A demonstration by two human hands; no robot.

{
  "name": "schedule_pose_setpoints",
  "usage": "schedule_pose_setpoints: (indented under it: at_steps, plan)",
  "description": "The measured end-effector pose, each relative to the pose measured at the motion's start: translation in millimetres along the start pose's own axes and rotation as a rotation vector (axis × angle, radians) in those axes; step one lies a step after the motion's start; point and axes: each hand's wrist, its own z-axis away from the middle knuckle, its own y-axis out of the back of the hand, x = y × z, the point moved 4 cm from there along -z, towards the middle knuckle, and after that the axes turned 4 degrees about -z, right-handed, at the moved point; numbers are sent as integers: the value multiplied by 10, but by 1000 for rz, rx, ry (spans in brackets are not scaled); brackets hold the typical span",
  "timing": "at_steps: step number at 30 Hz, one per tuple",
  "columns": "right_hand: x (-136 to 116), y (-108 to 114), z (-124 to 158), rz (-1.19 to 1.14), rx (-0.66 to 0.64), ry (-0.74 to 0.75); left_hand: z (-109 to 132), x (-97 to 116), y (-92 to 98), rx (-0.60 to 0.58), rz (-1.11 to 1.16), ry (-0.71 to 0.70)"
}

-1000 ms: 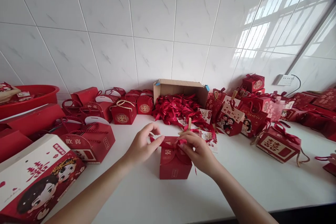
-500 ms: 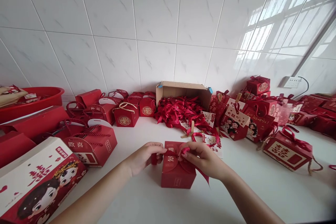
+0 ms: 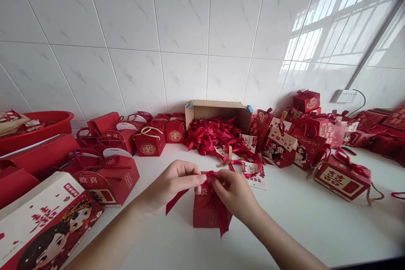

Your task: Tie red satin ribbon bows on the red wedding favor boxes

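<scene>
A small red gift box [image 3: 207, 216] stands on the white counter [image 3: 303, 219] in front of me. A red ribbon [image 3: 177, 201] runs across its top, one tail hanging left and another over its right front. My left hand [image 3: 172, 185] pinches the ribbon above the box's left side. My right hand [image 3: 234, 194] pinches the ribbon over the box's top right, fingertips nearly meeting the left hand's. Both hands are closed on the ribbon.
An open cardboard box [image 3: 218, 112] at the wall spills a heap of red ribbons [image 3: 215, 135]. Several red gift boxes line the counter left [image 3: 110, 173] and right [image 3: 343, 175]. A red basin [image 3: 41, 124] sits far left, a large printed box [image 3: 44, 223] at near left.
Both hands have drawn together over the box top and lifted the ribbon. The ribbon's tails now hang down left and over the right front. The view shifted slightly.
</scene>
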Motion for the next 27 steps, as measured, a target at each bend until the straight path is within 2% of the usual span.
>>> schedule_pose_setpoints:
  at_steps: [7,12,13,16,18,22,27]
  plan:
    - [-109,3,32,-14,-147,151,-238,233,-115,21,11,-50]
    - [-42,6,27,-37,-164,75,-374,188,-150,-148,-43,-63]
    - [-29,5,22,-59,-166,62,-392,161,-125,-150,-42,-81]
    - [-6,2,9,-152,-195,51,-418,51,32,21,-82,-115]
    - [10,7,4,-200,-213,27,-396,-32,115,126,-193,-79]
    - [17,9,1,-227,-245,-8,-299,-103,98,128,-421,-92]
    - [29,5,-13,-409,-161,-5,-174,-184,79,244,-447,-105]
